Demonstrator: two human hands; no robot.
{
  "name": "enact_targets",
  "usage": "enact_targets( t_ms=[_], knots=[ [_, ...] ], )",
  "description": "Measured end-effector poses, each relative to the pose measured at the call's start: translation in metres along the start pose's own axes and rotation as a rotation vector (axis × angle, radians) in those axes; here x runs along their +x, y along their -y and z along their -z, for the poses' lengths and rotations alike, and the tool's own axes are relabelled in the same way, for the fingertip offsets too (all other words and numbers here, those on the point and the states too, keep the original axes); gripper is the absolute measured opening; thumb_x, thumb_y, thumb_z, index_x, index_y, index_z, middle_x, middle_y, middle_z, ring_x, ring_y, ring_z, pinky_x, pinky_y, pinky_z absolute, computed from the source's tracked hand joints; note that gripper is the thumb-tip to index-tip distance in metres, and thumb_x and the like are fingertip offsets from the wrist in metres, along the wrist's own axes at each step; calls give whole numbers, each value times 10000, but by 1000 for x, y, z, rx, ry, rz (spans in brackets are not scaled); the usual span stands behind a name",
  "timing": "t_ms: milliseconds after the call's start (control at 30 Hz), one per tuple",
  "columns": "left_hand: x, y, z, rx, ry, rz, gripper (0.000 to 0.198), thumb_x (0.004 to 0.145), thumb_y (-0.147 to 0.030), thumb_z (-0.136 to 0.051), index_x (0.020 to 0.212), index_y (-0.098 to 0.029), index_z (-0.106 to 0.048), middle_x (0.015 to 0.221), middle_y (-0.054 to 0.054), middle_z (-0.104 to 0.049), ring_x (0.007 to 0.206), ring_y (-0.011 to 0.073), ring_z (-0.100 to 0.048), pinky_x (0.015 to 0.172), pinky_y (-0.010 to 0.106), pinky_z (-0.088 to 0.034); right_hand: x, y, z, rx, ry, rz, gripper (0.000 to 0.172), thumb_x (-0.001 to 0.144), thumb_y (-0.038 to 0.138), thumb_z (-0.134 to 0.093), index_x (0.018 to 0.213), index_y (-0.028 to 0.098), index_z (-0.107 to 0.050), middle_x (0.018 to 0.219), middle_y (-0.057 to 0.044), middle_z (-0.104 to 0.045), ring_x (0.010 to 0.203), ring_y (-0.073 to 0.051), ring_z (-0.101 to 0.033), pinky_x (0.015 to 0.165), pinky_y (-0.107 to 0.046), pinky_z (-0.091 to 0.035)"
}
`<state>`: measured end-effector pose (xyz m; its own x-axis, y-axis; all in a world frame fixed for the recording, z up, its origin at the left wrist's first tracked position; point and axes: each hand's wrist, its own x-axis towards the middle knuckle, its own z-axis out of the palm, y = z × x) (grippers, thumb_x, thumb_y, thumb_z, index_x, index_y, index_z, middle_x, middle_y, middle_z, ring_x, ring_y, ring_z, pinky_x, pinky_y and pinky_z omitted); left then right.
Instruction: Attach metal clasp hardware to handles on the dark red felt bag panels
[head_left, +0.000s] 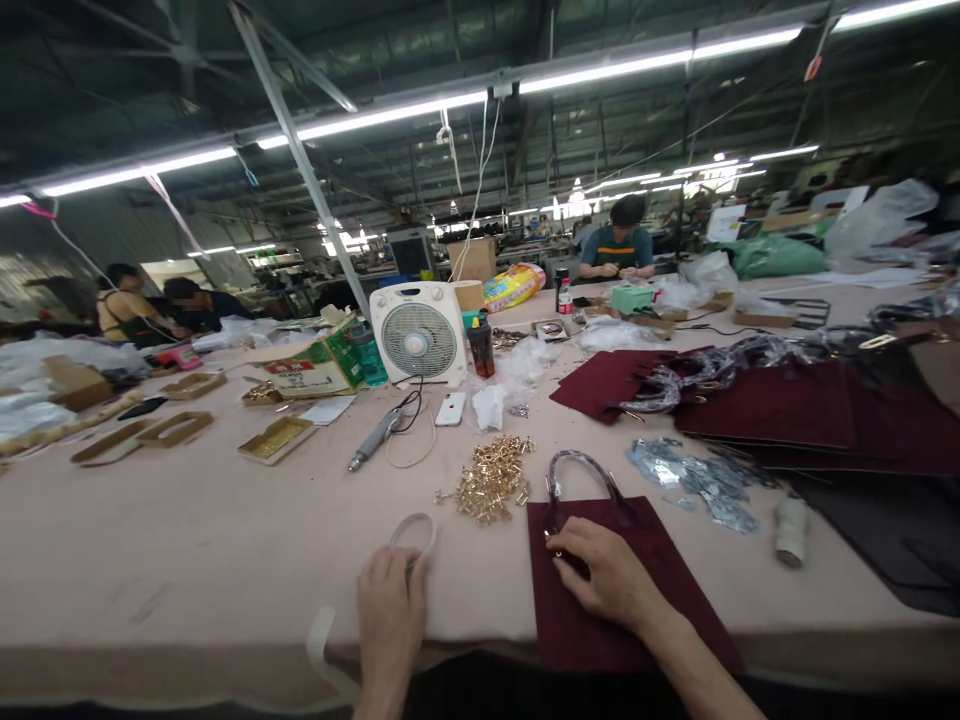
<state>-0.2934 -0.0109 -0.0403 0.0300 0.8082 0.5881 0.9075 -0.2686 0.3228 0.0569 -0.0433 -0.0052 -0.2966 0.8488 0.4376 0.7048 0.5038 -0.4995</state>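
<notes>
My left hand rests on the table edge, its fingers closed round a white strip of tape or webbing. A loop of the strip stands out above the fingers, and a tail hangs beside the wrist. Under my right hand lies a maroon bag panel with a plastic-wrapped handle. Thumb and forefinger are pinched at the handle's left base, by a small gold metal fitting. Beyond the hands sits a pile of gold fittings. Flat silver metal pieces are heaped right of the panel.
A power screwdriver, phone and box fan stand or lie farther back. Stacked maroon panels with wrapped handles fill the right. Small cardboard trays are at left. A co-worker sits across the table.
</notes>
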Motion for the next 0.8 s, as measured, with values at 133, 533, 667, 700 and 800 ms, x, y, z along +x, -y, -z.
enact_targets(
  t_ms=[133,533,667,700,800],
  knots=[
    [-12,-40,-6,-149,-105,-110,201,1037,-358,-517,1018,-225,-665,1060,92,-702,1221,338,-576,1037,554,-489,2,-1,-2,-20,-8,-6,182,912,184,-605,958,238,-773,862,-38,-703,818,-203,-680,761,-297,-527],
    [-33,-121,-19,-334,12,-317,168,1023,-186,-548,1070,-250,-696,1093,68,-724,1233,274,-638,1032,442,-584,-6,-2,6,325,-92,45,388,969,292,-683,1352,245,-648,1207,-97,-688,883,-185,-683,820,-314,-585],
    [-32,-123,-17,-358,10,-337,164,1030,-182,-535,1062,-241,-685,1070,72,-721,1217,266,-648,1026,428,-592,-4,-4,3,336,-70,84,156,1014,286,-640,1090,235,-766,980,-64,-750,885,-196,-714,816,-302,-581],
    [-32,-123,-15,-364,28,-337,160,1029,-181,-536,1058,-241,-682,1069,72,-719,1219,266,-647,1035,434,-588,-3,-4,3,333,-67,84,155,1020,290,-632,1046,235,-775,943,-58,-752,859,-192,-716,799,-297,-578],
    [-32,-123,-12,-363,141,-295,119,1024,-209,-552,1027,-240,-666,1111,84,-709,1198,268,-658,1035,448,-589,-3,-2,4,330,-51,77,171,1024,304,-625,1017,234,-781,930,-56,-756,838,-190,-714,789,-296,-573]
  ],
)
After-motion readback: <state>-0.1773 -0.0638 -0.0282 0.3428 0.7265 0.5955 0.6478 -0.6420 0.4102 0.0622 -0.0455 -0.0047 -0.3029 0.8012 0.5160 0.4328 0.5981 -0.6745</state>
